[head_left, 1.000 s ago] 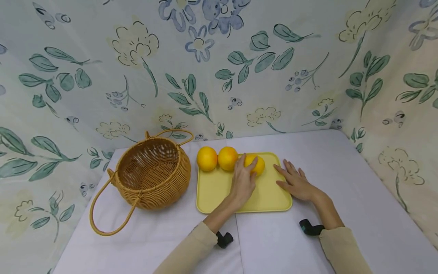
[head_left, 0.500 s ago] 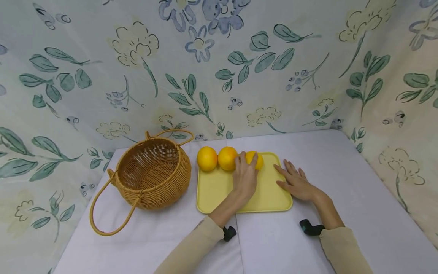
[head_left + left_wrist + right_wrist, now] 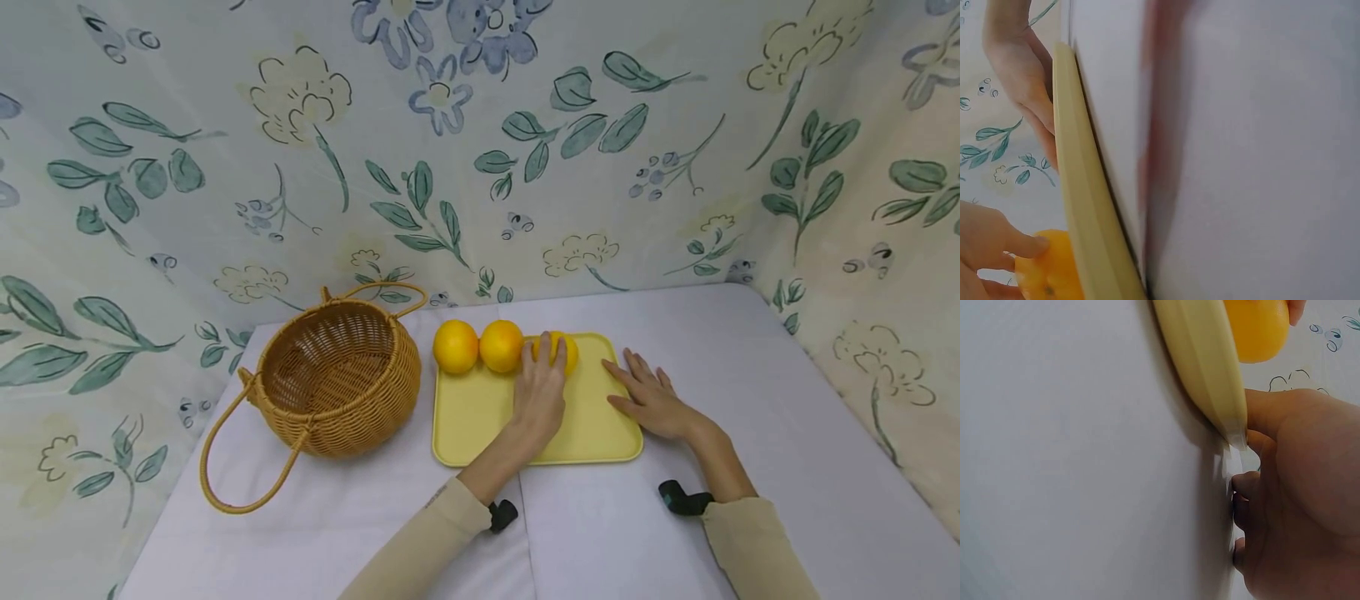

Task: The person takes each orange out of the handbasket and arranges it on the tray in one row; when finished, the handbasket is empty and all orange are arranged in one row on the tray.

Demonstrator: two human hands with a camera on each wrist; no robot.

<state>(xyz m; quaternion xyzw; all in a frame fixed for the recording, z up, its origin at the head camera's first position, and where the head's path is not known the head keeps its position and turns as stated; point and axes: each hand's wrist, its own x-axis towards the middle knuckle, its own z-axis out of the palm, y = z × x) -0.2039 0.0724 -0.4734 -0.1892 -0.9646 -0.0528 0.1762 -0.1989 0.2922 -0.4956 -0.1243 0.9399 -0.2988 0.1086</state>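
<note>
Three oranges lie in a row along the far side of a yellow tray [image 3: 472, 425]. My left hand [image 3: 537, 396] grips the rightmost orange [image 3: 572, 357] from above, its fingers over the top and hiding much of it. In the left wrist view the thumb presses on that orange [image 3: 1054, 269]. The middle orange [image 3: 501, 346] sits just left of my fingers, and the left orange [image 3: 455, 347] is beside it. My right hand [image 3: 652, 400] rests at the tray's right edge with fingers spread; in the right wrist view its thumb side touches the tray rim [image 3: 1210, 369].
A round wicker basket [image 3: 367, 417] with two handles stands left of the tray, its inside bare. A white cloth [image 3: 712, 333] covers the table. Floral fabric [image 3: 450, 167] hangs behind it and at the sides.
My left hand has shifted slightly right and farther over the rightmost orange, its fingers closing round it. The right hand, tray and basket stay put.
</note>
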